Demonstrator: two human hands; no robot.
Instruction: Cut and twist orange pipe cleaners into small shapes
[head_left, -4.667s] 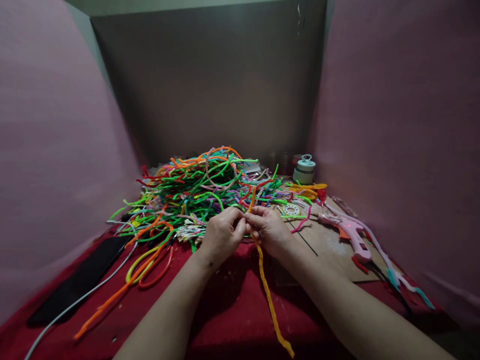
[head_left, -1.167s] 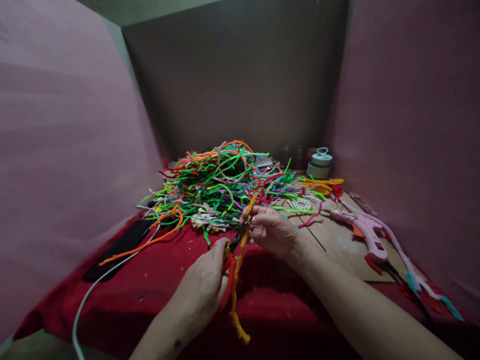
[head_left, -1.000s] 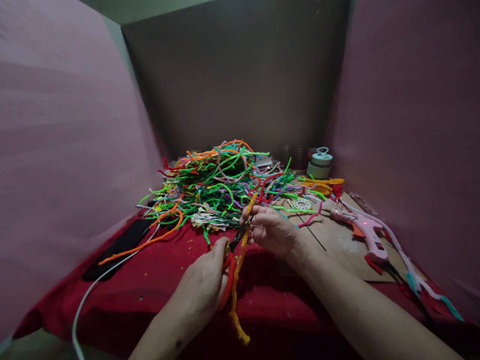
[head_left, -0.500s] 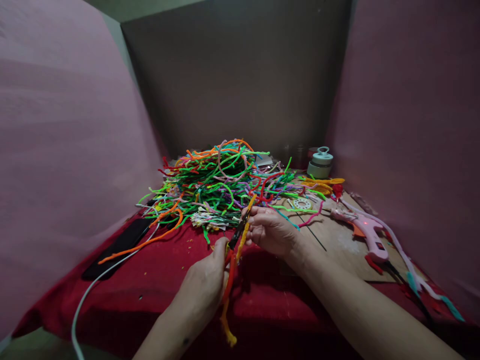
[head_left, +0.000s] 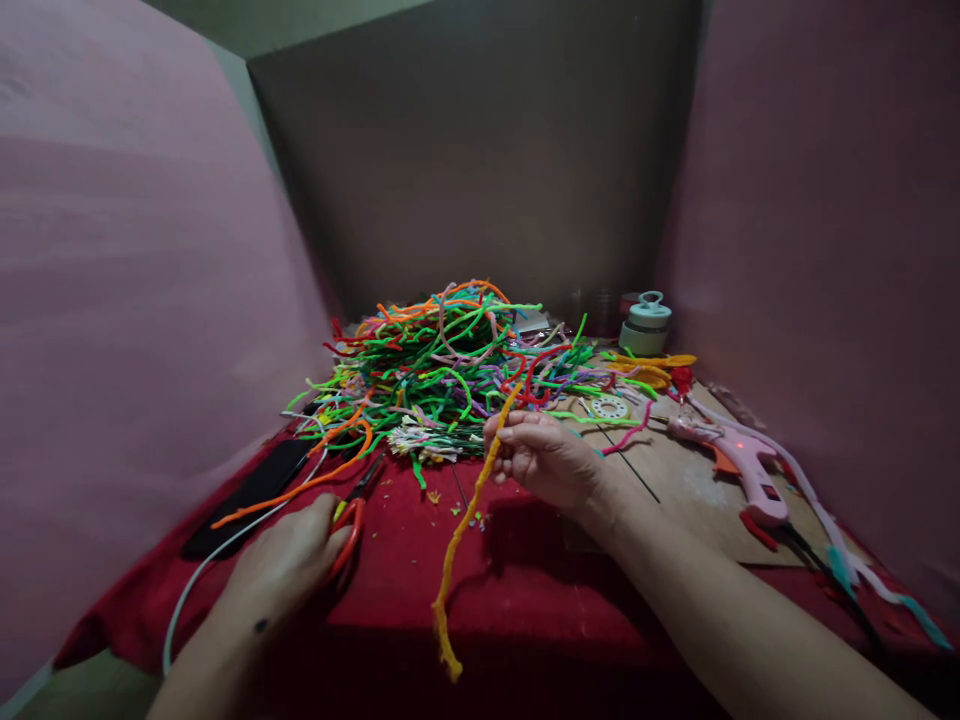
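Note:
A yellow-orange pipe cleaner [head_left: 459, 540] hangs from my right hand [head_left: 541, 455], pinched near its upper end between thumb and fingers. Its lower end dangles past the table's front edge. At the left, low over the red cloth, my left hand [head_left: 294, 545] is closed on a pair of scissors [head_left: 349, 530] with red-orange handles; their dark blades point away toward the pile. Part of the handles and the fingertips are hidden by the hand. Beyond both hands lies a big heap of coloured pipe cleaners [head_left: 442, 350], with a bunch of white-tipped stems [head_left: 420, 437] at its front.
A black phone [head_left: 247, 495] and a white cable [head_left: 196, 580] lie at the left. On the right, a pink glue gun [head_left: 735, 460] with a lit red light rests on a brown board [head_left: 690, 510], near a white tape roll [head_left: 610, 407]. A pale green container [head_left: 646, 325] stands behind.
My left hand has carried the scissors away from the yellow-orange pipe cleaner, down and to the left. My right hand still holds the pipe cleaner in nearly the same place.

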